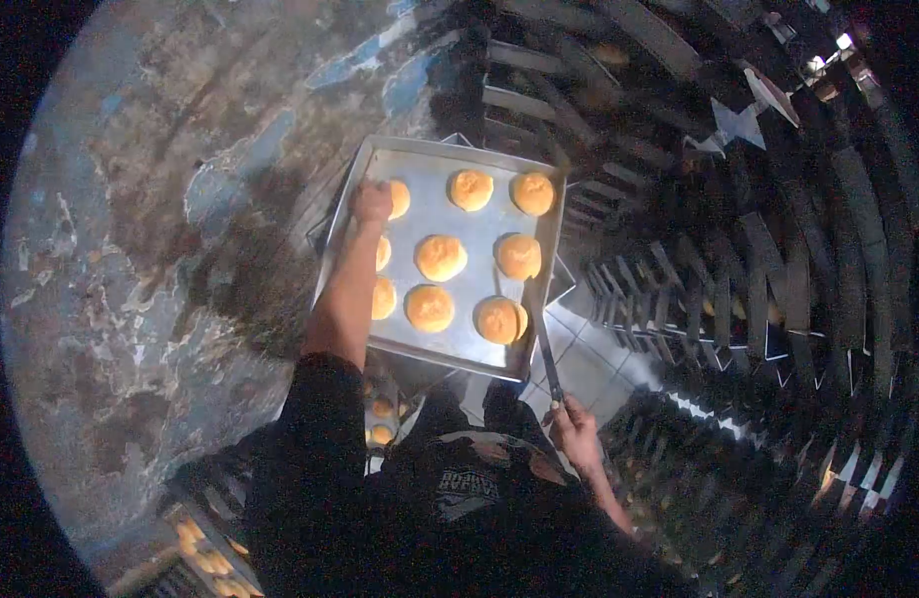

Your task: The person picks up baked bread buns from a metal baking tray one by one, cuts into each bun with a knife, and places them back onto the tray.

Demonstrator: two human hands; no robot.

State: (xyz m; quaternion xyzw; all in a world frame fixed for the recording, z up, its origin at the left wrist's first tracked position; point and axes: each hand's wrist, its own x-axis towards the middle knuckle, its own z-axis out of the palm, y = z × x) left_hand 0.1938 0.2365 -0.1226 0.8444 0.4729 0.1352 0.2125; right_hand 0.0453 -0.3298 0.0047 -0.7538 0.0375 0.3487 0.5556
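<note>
A square metal tray (466,334) holds several round golden buns (441,258) in rows. My left hand (373,202) reaches over the tray's left side, fingers curled at the bun (399,199) in the upper left corner and covering part of it. My left forearm hides parts of the other buns in that column. At the tray's lower right, my right hand (576,431) is closed around the dark handle of a spatula (548,364). Its upper end meets the tray edge near the lower right bun (498,321), where the blade is hard to make out.
Other tray corners (562,284) stick out beneath this tray. Dark racks with many slats (719,299) fill the right. A worn, peeling wall (180,219) stands left. More buns lie on a tray at lower left (208,558). Pale floor tiles (584,364) show below.
</note>
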